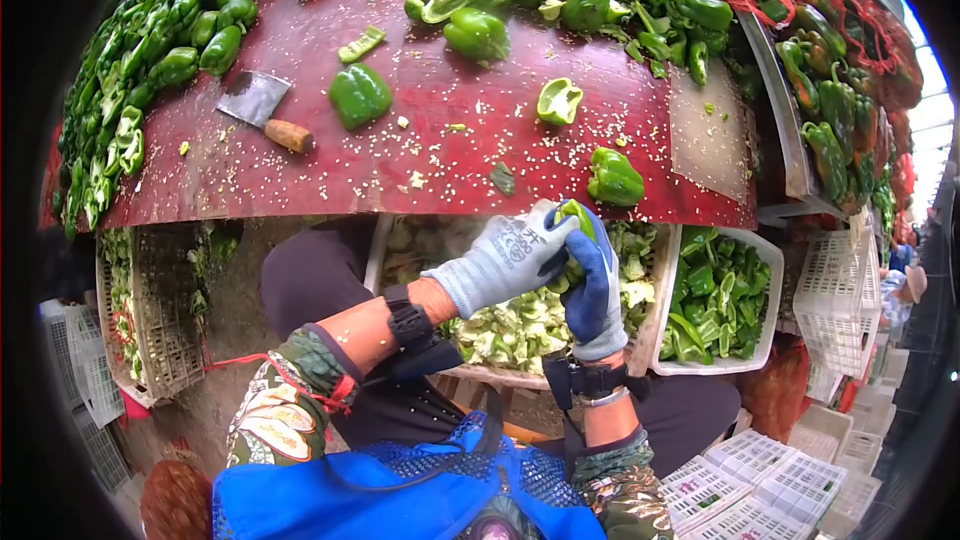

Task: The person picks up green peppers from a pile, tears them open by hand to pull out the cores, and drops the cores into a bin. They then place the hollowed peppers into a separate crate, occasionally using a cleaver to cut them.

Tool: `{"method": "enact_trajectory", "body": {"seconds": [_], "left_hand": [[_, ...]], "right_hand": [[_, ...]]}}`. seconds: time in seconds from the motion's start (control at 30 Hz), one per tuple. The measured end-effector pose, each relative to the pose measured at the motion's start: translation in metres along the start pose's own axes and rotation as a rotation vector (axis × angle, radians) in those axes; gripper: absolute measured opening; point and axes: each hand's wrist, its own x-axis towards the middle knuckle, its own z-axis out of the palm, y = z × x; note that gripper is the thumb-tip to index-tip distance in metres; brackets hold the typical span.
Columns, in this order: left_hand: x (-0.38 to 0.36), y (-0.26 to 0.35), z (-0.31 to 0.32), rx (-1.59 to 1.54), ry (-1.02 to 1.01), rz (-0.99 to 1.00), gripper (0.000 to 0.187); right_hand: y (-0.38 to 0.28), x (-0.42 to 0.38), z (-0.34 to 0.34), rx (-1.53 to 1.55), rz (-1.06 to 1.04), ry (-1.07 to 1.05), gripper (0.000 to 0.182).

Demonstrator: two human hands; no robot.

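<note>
Both hands wear grey and blue gloves and meet over a crate of pepper cores and scraps (500, 335). My left hand (512, 252) closes its fingers on one side of a green pepper (574, 212). My right hand (592, 290) wraps round the other side of the same pepper, which is mostly hidden between the gloves. Just beyond them, a whole green pepper (615, 178) lies near the edge of the red table (440, 160). A halved pepper (559, 101) sits farther back, cut side up.
A cleaver (256, 100) with a wooden handle lies at the table's left. Piles of green peppers (185, 50) cover its far edges. A white crate of cut peppers (715, 300) stands at right, a slatted crate (160, 310) at left. A person (900, 285) is at far right.
</note>
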Motion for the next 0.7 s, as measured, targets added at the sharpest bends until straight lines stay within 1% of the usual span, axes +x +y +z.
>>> {"method": "enact_trajectory", "body": {"seconds": [0.03,0.07,0.1,0.13,0.17,0.2,0.23,0.3,0.33,0.37,0.4,0.43,0.47,0.5,0.57,0.6,0.63,0.7], "left_hand": [[0.002,0.001,0.002,-0.018,0.021,-0.015,0.050],[0.004,0.000,0.004,-0.035,0.038,-0.028,0.048],[0.005,-0.001,0.005,-0.053,0.051,-0.036,0.045],[0.008,-0.003,0.009,-0.108,0.160,-0.074,0.034],[0.016,-0.012,0.008,-0.090,0.345,-0.043,0.020],[0.019,-0.024,0.002,-0.508,0.361,-0.257,0.016],[0.019,-0.029,-0.014,-0.926,0.358,-0.467,0.011],[0.014,-0.037,-0.034,-1.025,0.251,-0.481,0.006],[0.009,-0.030,-0.040,-0.755,0.106,-0.478,0.011],[0.004,-0.042,-0.026,-0.270,0.162,-0.119,0.019],[0.000,-0.041,-0.018,-0.149,0.273,-0.052,0.023],[-0.003,-0.027,-0.024,-0.024,0.377,0.010,0.028],[0.000,-0.014,-0.032,-0.117,0.352,0.002,0.034],[-0.003,0.004,-0.042,-0.241,0.244,-0.057,0.047],[-0.004,0.024,-0.036,-0.190,0.155,0.019,0.059],[-0.003,0.019,-0.019,-0.080,0.184,0.047,0.067],[-0.002,0.005,-0.008,0.048,0.179,0.075,0.063],[0.005,-0.002,-0.009,-0.021,0.057,-0.066,0.061]], "right_hand": [[0.003,-0.001,0.001,0.037,0.008,0.016,0.047],[0.002,-0.001,0.001,0.040,0.070,0.052,0.047],[0.005,-0.004,0.003,0.231,0.096,0.088,0.047],[0.009,-0.007,0.004,0.417,0.117,0.126,0.047],[0.012,-0.009,0.002,0.597,0.135,0.158,0.048],[0.014,-0.010,-0.006,0.771,0.110,0.120,0.049],[0.013,-0.011,-0.016,0.694,0.099,0.108,0.054],[0.016,-0.016,-0.027,0.835,0.059,0.005,0.062],[0.017,-0.017,-0.029,0.862,-0.025,-0.091,0.067],[0.017,-0.018,-0.033,0.781,-0.031,-0.050,0.067],[0.017,-0.018,-0.036,0.701,-0.028,-0.011,0.067],[0.017,-0.018,-0.036,0.624,-0.022,0.027,0.066],[0.008,-0.018,-0.029,0.495,-0.020,0.111,0.057],[0.001,-0.017,-0.023,0.350,0.009,0.218,0.046],[0.003,-0.013,-0.011,-0.275,-0.181,0.358,0.039],[0.005,-0.012,-0.005,-0.094,-0.144,0.380,0.039],[0.002,-0.012,0.002,-0.155,-0.147,0.385,0.040],[-0.007,-0.015,0.013,-0.270,-0.160,0.402,0.041]]}}
